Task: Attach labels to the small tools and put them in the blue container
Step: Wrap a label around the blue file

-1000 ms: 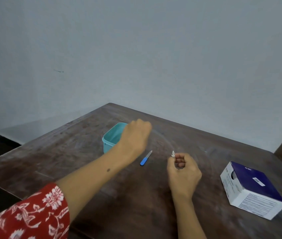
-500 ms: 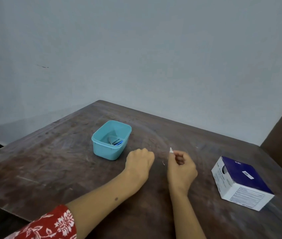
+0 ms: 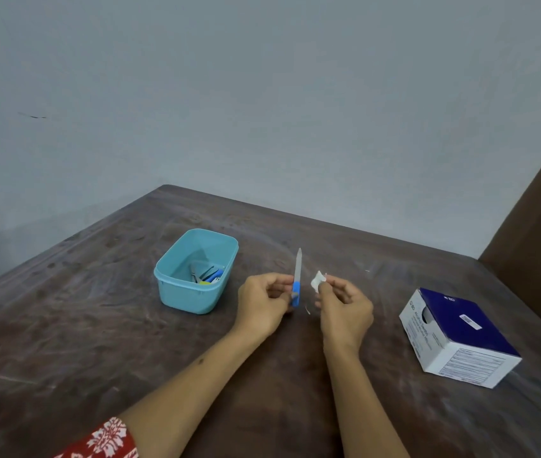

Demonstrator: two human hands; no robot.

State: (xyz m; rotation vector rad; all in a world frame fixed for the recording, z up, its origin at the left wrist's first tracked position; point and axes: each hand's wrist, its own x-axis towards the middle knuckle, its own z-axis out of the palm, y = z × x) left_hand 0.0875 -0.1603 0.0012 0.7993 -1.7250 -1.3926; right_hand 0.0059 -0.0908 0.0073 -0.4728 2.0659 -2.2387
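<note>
Left hand: the left hand [image 3: 264, 300] grips the blue handle of a nail file [image 3: 296, 279], fingers curled round it; the metal blade stands upright above the fingers, tip pointing away from the person.
Right hand: the right hand [image 3: 345, 307] pinches a small white label [image 3: 317, 283] between thumb and fingertips; the other fingers are curled in.
Label vs file: the label sits just right of the file handle, near it but apart.
Container: the blue container [image 3: 176, 292] stands on the table [image 3: 64, 325], left of the left hand, open-topped.
Container contents: several small tools [image 3: 206, 276] lie at the bottom, metal pieces with blue and yellow parts; exact kinds cannot be told.
Box: a white and dark blue box [image 3: 460, 338] lies on the table, well right of the right hand.
Scrap: a small white scrap [image 3: 307, 311] lies on the table between the hands.
</note>
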